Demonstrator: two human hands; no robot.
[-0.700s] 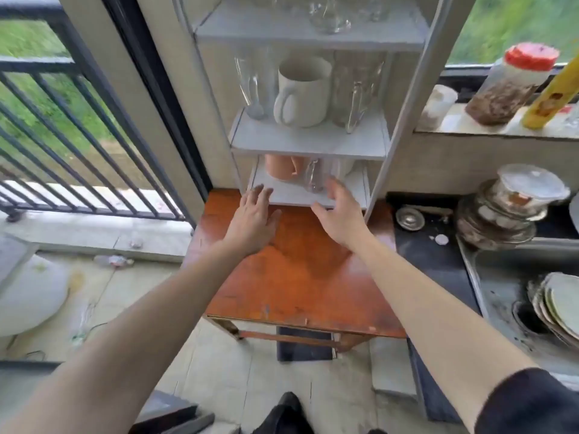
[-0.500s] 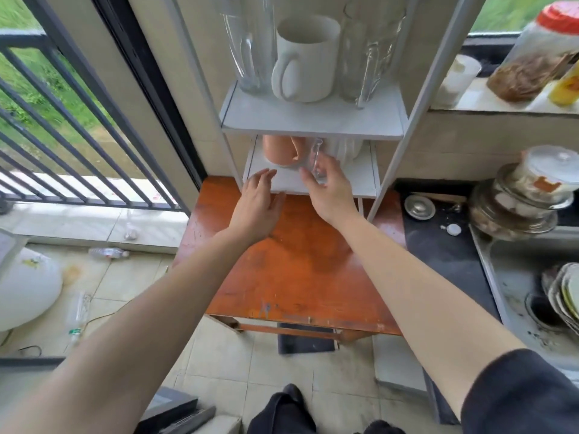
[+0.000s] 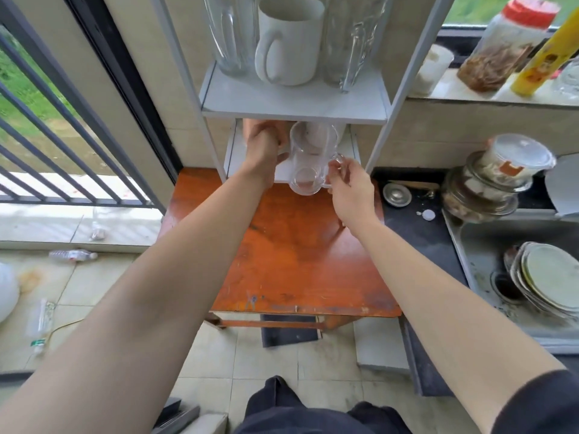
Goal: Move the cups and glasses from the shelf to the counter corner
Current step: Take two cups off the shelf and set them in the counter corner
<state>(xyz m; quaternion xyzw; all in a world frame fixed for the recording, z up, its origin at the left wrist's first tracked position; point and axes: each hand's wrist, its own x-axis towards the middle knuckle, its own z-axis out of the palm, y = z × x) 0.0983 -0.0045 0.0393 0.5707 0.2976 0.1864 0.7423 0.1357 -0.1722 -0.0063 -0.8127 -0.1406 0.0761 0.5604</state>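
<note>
Right hand (image 3: pixel 351 186) pinches the handle of an empty glass mug (image 3: pixel 308 161) at the lower shelf (image 3: pixel 235 151). Left hand (image 3: pixel 264 148) reaches inside, grip unclear. Above: 1 white mug (image 3: pixel 291 48), 2 glasses (image 3: pixel 232 32).

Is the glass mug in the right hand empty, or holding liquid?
Empty, as far as shows: the glass mug, pinched by its handle in the right hand, is clear throughout, with no liquid line.

Single head-worn wide-angle view, looking forward and down, close to white shelf (image 3: pixel 294 104) above orange table (image 3: pixel 300 261)
</note>
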